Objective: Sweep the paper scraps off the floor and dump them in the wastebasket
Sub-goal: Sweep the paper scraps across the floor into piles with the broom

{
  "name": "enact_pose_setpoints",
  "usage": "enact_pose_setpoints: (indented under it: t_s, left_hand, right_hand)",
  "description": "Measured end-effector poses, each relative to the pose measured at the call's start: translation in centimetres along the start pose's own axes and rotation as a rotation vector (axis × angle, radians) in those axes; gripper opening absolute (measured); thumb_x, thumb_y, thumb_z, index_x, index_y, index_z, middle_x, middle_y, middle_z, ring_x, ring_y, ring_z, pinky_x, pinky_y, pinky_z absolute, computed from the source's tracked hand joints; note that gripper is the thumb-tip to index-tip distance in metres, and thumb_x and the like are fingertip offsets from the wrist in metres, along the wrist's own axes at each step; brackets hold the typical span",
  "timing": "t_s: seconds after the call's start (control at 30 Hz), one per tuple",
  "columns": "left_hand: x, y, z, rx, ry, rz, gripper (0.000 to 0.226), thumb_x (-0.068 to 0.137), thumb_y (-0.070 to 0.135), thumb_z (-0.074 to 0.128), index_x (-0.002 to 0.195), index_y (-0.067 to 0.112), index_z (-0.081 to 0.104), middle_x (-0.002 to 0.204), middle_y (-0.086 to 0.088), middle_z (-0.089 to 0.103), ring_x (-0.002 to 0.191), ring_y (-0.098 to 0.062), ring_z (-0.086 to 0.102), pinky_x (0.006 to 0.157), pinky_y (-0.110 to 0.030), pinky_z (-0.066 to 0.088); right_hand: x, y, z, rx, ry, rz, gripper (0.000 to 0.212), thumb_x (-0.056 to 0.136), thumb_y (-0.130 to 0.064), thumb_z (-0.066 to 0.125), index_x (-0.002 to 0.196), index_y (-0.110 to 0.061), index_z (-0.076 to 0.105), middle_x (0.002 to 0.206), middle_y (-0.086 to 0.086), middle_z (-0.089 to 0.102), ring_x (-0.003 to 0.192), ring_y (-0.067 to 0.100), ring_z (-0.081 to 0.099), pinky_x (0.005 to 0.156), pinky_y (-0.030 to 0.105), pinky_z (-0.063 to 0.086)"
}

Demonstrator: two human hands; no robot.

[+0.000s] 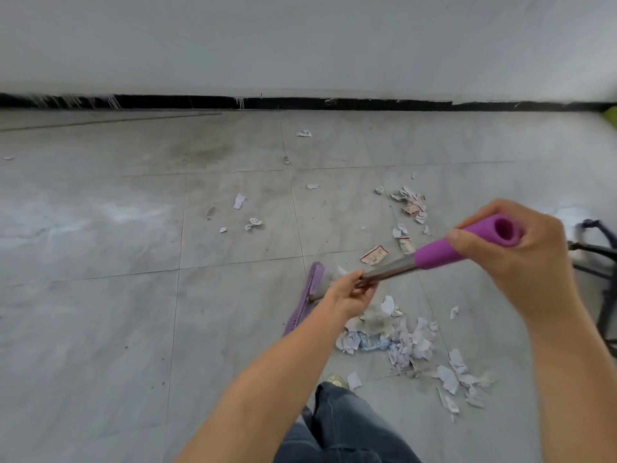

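A broom with a purple head (pixel 305 297) and a metal shaft (pixel 389 272) stands on the grey tiled floor. My left hand (pixel 347 294) grips the shaft low down. My right hand (pixel 514 259) grips the purple foam grip (pixel 467 243) at the shaft's top end. A heap of torn paper scraps (pixel 397 339) lies just right of the broom head, trailing toward the lower right. More scraps (pixel 412 203) lie farther out on the right, and single pieces (pixel 239 200) are scattered across the middle of the floor. No wastebasket is in view.
A white wall with a black skirting (pixel 300 103) bounds the far side of the floor. A dark metal frame (pixel 597 252) stands at the right edge. My jeans leg (pixel 340 426) and shoe (pixel 335 380) are at the bottom centre.
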State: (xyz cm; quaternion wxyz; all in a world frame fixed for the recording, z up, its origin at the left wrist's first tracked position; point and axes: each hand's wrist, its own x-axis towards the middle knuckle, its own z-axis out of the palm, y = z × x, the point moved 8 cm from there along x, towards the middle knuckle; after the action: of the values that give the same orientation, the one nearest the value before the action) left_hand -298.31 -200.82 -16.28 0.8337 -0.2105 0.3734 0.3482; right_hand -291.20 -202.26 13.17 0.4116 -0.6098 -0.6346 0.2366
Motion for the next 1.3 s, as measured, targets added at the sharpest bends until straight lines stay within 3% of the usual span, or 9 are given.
enact_pose_setpoints:
  t_s: [0.1, 0.23, 0.3, 0.37, 0.63, 0.8, 0.9, 1.13, 1.3]
  left_hand:
    - [-1.8, 1.1, 0.8, -0.042, -0.063, 0.017, 0.023, 0.098, 0.006, 0.045, 0.078, -0.006, 0.047, 0.074, -0.019, 0.053, 0.051, -0.029, 0.062, 0.031, -0.029, 0.049]
    - [-3.2, 5.1, 0.2, -0.076, -0.093, 0.103, 0.023, 0.099, 0.006, 0.042, 0.080, -0.006, 0.048, 0.075, -0.021, 0.055, 0.052, -0.027, 0.061, 0.042, -0.028, 0.053]
    - [-3.8, 8.1, -1.0, -0.069, -0.071, 0.171, 0.025, 0.099, 0.008, 0.042, 0.078, -0.005, 0.047, 0.069, -0.018, 0.055, 0.056, -0.018, 0.048, 0.049, -0.025, 0.054]
    - [-4.6, 11.3, -2.5, -0.062, -0.012, 0.254, 0.026, 0.099, 0.010, 0.042, 0.077, -0.003, 0.046, 0.070, -0.013, 0.045, 0.056, -0.016, 0.034, 0.040, -0.024, 0.054]
    - [-9.1, 21.3, -6.2, -0.064, 0.106, 0.493, 0.037, 0.101, 0.011, 0.037, 0.066, 0.000, 0.040, 0.050, -0.014, 0.047, 0.014, -0.011, 0.024, 0.025, -0.014, 0.038]
    - [-8.1, 27.1, -7.0, -0.154, 0.180, 0.544, 0.028, 0.100, 0.010, 0.041, 0.075, -0.001, 0.046, 0.073, -0.012, 0.047, 0.060, -0.017, 0.049, 0.029, -0.022, 0.046]
    - [-6.8, 30.7, -6.3, -0.190, 0.229, 0.571, 0.026, 0.100, 0.010, 0.042, 0.076, -0.001, 0.046, 0.075, -0.012, 0.047, 0.066, -0.018, 0.048, 0.029, -0.025, 0.047]
    - [-2.6, 37.5, -3.2, -0.298, 0.326, 0.604, 0.028, 0.099, 0.009, 0.043, 0.073, -0.001, 0.045, 0.041, -0.015, 0.055, 0.027, -0.020, 0.055, 0.029, -0.023, 0.047]
    - [1.0, 41.3, -1.8, -0.239, 0.406, 0.536, 0.029, 0.100, 0.009, 0.042, 0.072, 0.000, 0.043, 0.034, -0.014, 0.052, 0.021, -0.016, 0.049, 0.029, -0.023, 0.047]
  right_hand:
    - [0.0, -3.8, 1.2, -0.001, -0.075, -0.127, 0.031, 0.056, -0.045, 0.061, 0.058, -0.015, 0.056, 0.052, -0.016, 0.054, 0.045, 0.000, 0.043, 0.043, 0.004, 0.031]
    - [0.3, -6.9, 3.1, 0.054, -0.165, -0.245, 0.019, 0.058, -0.042, 0.062, 0.060, -0.024, 0.057, 0.057, -0.021, 0.059, 0.048, -0.001, 0.048, 0.044, 0.004, 0.034]
    - [0.8, -7.4, 4.6, 0.083, -0.184, -0.270, 0.019, 0.058, -0.042, 0.062, 0.061, -0.025, 0.056, 0.055, -0.022, 0.058, 0.047, -0.001, 0.048, 0.044, 0.004, 0.033]
    - [1.6, -7.2, 6.1, 0.097, -0.178, -0.260, 0.022, 0.056, -0.044, 0.060, 0.060, -0.022, 0.056, 0.053, -0.022, 0.056, 0.046, -0.001, 0.047, 0.043, 0.005, 0.032]
    - [6.9, -4.9, 12.9, 0.136, -0.304, -0.221, 0.018, 0.071, -0.016, 0.074, 0.064, -0.018, 0.058, 0.053, -0.009, 0.048, 0.047, -0.001, 0.046, 0.043, 0.007, 0.035]
    - [12.8, -3.1, 18.3, 0.218, -0.406, -0.195, 0.019, 0.074, -0.009, 0.070, 0.063, -0.019, 0.059, 0.056, -0.006, 0.050, 0.046, -0.001, 0.045, 0.044, 0.008, 0.034]
    - [17.1, -2.4, 21.7, 0.221, -0.487, -0.201, 0.016, 0.074, -0.011, 0.071, 0.065, -0.019, 0.060, 0.058, -0.006, 0.051, 0.048, -0.001, 0.046, 0.045, 0.009, 0.036]
    - [26.7, 0.0, 27.4, 0.225, -0.618, -0.184, 0.019, 0.074, -0.011, 0.072, 0.064, -0.017, 0.057, 0.056, -0.012, 0.049, 0.049, -0.001, 0.046, 0.046, 0.010, 0.035]
    - [31.9, 3.0, 29.5, 0.207, -0.610, -0.083, 0.019, 0.071, -0.020, 0.073, 0.065, -0.022, 0.055, 0.059, -0.012, 0.048, 0.052, -0.001, 0.045, 0.049, 0.011, 0.036]
